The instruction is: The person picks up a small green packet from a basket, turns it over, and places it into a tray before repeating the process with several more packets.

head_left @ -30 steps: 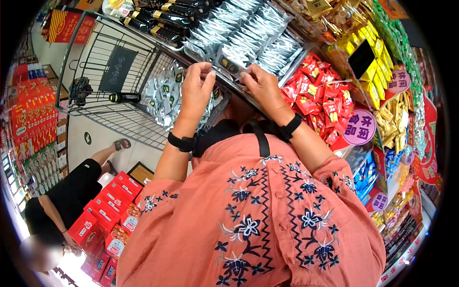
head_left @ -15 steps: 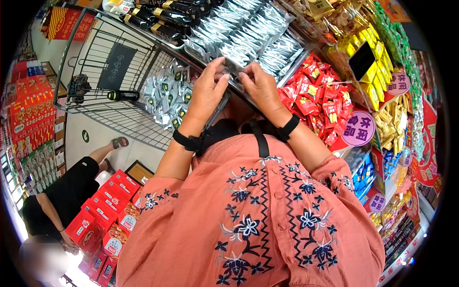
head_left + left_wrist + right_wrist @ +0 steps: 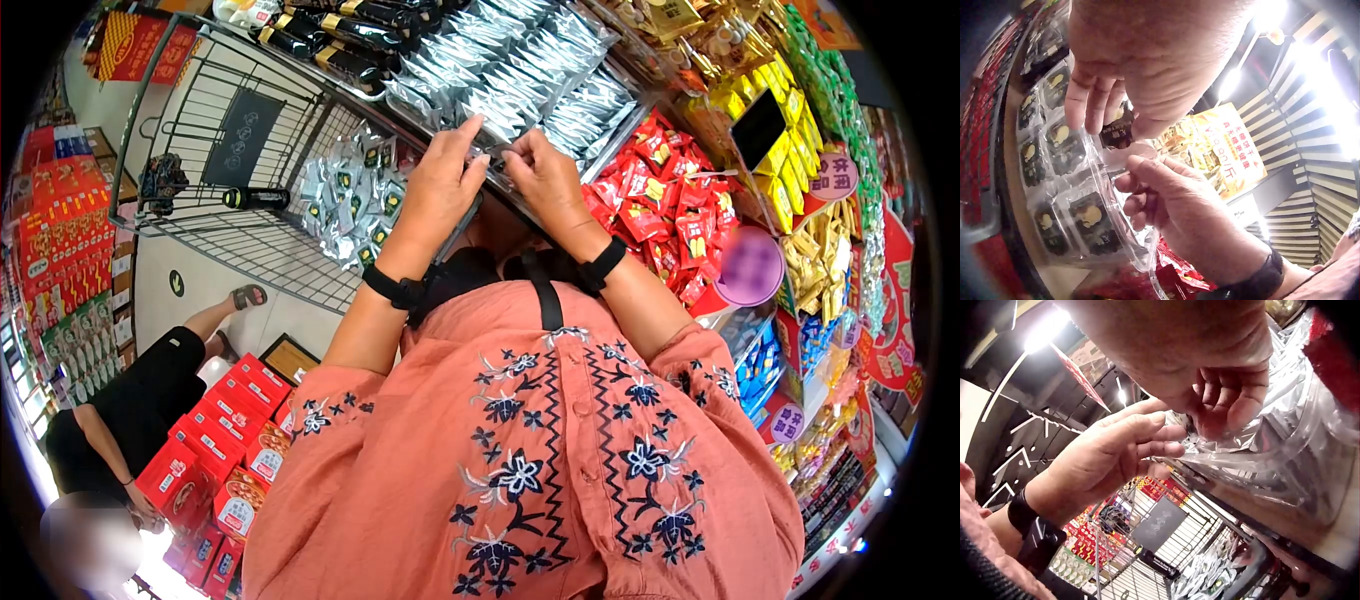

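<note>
Over the front edge of a clear bin (image 3: 1100,181) of silver foil packets (image 3: 505,70), both hands are close together. My right hand (image 3: 550,185) pinches the edge of a foil packet (image 3: 1117,132) with a dark label between thumb and curled forefinger. Opposite it is my left hand (image 3: 435,185), fingers fairly straight, with a gap between thumb and forefinger at the packet's other side. In the right wrist view the right hand's curled fingers hide most of the packet.
A shopping cart (image 3: 255,235) at the left holds more foil packets (image 3: 350,200) and a dark bottle (image 3: 255,199). Red snack packets (image 3: 660,205) fill a bin at the right. Behind the cart, a person in black (image 3: 130,420) crouches beside red boxes (image 3: 215,440).
The left hand has shifted slightly right, and its thumb and forefinger have spread apart. The right hand stays near the bin's edge. The cart shows slightly further left.
</note>
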{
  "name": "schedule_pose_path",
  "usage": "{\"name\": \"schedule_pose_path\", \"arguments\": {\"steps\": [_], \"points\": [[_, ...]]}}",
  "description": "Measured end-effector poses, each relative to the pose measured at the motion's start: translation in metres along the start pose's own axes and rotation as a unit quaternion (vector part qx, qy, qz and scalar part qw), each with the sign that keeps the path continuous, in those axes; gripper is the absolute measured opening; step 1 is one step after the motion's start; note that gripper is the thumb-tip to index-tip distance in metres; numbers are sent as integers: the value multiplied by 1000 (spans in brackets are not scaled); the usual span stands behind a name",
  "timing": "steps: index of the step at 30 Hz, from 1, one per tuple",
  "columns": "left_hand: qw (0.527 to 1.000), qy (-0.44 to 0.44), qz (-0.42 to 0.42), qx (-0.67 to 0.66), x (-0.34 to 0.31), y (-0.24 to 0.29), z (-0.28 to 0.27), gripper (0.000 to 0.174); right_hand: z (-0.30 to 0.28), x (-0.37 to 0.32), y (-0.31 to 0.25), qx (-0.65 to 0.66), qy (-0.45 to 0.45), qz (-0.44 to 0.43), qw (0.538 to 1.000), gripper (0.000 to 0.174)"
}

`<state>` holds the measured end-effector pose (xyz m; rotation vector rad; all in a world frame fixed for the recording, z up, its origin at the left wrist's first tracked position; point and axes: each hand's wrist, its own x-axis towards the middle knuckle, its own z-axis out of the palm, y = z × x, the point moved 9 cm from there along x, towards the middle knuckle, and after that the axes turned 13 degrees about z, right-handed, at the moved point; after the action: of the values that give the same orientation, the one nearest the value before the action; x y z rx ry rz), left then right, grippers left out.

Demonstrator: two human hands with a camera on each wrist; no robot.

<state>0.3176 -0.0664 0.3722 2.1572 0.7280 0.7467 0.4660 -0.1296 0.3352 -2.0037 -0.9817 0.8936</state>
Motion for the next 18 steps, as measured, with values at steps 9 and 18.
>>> {"name": "schedule_pose_path", "arguments": {"steps": [9, 18], "points": [[1000, 19, 15, -17, 1, 4, -4, 51, -11, -5, -16, -8, -10, -3, 1000, 23], [979, 145, -139, -47, -66, -71, -73, 36, 44, -27, -69, 121, -238, -30, 963, 21]]}}
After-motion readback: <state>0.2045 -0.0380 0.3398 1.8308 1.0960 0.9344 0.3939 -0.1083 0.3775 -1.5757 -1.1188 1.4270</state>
